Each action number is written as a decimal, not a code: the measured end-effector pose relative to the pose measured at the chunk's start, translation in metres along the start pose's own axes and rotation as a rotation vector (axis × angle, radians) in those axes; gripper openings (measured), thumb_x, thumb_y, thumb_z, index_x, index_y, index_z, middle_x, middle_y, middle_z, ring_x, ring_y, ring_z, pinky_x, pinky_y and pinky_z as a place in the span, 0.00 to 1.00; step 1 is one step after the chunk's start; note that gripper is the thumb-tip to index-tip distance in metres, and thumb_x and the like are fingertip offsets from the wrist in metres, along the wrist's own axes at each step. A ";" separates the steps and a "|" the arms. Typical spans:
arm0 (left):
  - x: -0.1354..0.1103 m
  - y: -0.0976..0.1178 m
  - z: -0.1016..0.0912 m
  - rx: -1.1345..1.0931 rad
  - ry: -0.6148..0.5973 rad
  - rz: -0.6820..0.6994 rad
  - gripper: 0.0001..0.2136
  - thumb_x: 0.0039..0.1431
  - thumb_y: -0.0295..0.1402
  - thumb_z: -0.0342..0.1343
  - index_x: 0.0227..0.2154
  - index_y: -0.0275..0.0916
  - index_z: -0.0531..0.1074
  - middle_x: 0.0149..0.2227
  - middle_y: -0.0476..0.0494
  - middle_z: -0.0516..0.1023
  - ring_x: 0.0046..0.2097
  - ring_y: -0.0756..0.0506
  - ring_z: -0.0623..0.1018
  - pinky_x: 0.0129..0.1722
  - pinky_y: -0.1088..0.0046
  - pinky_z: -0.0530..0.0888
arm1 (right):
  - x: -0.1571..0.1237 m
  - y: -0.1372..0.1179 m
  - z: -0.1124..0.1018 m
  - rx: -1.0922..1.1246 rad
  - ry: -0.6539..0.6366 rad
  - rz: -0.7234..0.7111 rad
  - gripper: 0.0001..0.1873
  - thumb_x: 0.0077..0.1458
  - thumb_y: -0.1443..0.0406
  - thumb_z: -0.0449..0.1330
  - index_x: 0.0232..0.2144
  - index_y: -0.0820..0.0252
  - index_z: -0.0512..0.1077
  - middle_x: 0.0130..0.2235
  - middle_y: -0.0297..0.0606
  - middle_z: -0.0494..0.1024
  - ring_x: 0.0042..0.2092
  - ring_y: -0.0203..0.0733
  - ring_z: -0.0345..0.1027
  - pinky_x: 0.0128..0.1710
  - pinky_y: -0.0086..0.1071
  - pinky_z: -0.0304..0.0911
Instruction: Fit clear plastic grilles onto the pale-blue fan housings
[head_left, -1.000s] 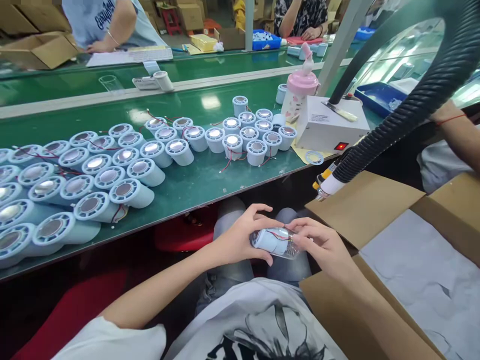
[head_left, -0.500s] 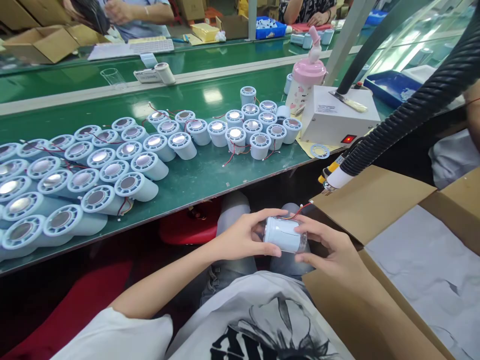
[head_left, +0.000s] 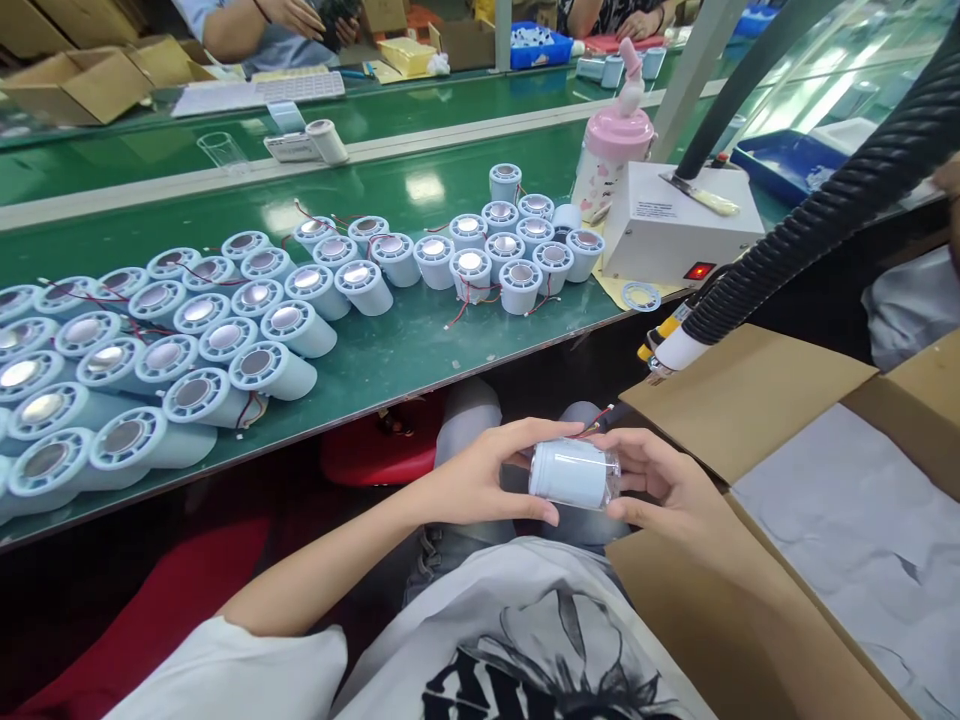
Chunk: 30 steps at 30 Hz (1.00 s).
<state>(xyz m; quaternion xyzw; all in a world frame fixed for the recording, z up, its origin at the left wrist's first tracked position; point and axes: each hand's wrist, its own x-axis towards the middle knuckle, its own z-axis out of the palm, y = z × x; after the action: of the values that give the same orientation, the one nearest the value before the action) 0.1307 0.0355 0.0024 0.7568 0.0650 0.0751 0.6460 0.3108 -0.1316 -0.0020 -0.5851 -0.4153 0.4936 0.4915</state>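
A light-blue cylinder [head_left: 571, 473] lies on its side between my hands above my lap, inside a clear plastic sleeve that sticks out past its right end. My left hand [head_left: 499, 475] grips its left end, thumb below and fingers over the top. On the right, my right hand [head_left: 656, 480] holds the clear end with thumb and fingertips. Thin red wires [head_left: 596, 422] with a small white connector rise from behind the cylinder. Many similar light-blue cylinders [head_left: 296, 330] with round metallic tops stand on the green bench [head_left: 420, 345] ahead.
At right, an open cardboard box [head_left: 750, 400] holds white sheeting [head_left: 855, 530]. Above it hangs a black corrugated hose [head_left: 810, 220] with a white nozzle. A white box [head_left: 679, 225] with a lit red switch and a pink bottle [head_left: 613, 150] stand on the bench. Co-workers sit opposite.
The cylinder has turned in my hands, so a dark line on its side no longer shows. My right hand has shifted slightly right toward the clear end. A co-worker's hands opposite have moved right.
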 end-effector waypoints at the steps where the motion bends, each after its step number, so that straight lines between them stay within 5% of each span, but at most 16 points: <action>1: 0.000 0.000 0.000 0.010 -0.003 0.001 0.35 0.48 0.35 0.68 0.60 0.49 0.62 0.57 0.39 0.70 0.56 0.39 0.72 0.52 0.63 0.73 | 0.000 -0.001 0.000 0.016 -0.005 0.011 0.22 0.53 0.59 0.67 0.49 0.51 0.68 0.51 0.42 0.74 0.49 0.49 0.71 0.47 0.41 0.71; 17: -0.003 -0.004 -0.003 0.089 -0.022 0.087 0.36 0.48 0.35 0.68 0.60 0.50 0.62 0.60 0.40 0.68 0.61 0.39 0.68 0.56 0.63 0.71 | 0.008 0.006 0.006 0.315 0.003 0.221 0.19 0.57 0.52 0.62 0.44 0.56 0.65 0.33 0.34 0.77 0.30 0.38 0.73 0.30 0.30 0.71; 30: -0.002 -0.007 -0.004 0.114 -0.024 0.235 0.36 0.47 0.31 0.68 0.60 0.49 0.62 0.61 0.39 0.67 0.61 0.39 0.68 0.60 0.61 0.66 | 0.012 0.002 0.021 0.517 -0.043 0.438 0.32 0.48 0.37 0.58 0.31 0.61 0.66 0.19 0.35 0.76 0.16 0.33 0.69 0.14 0.18 0.62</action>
<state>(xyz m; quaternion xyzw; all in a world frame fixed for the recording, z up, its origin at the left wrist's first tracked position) 0.1281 0.0400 -0.0043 0.7956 -0.0277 0.1374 0.5894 0.2925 -0.1167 -0.0067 -0.5059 -0.1510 0.6887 0.4969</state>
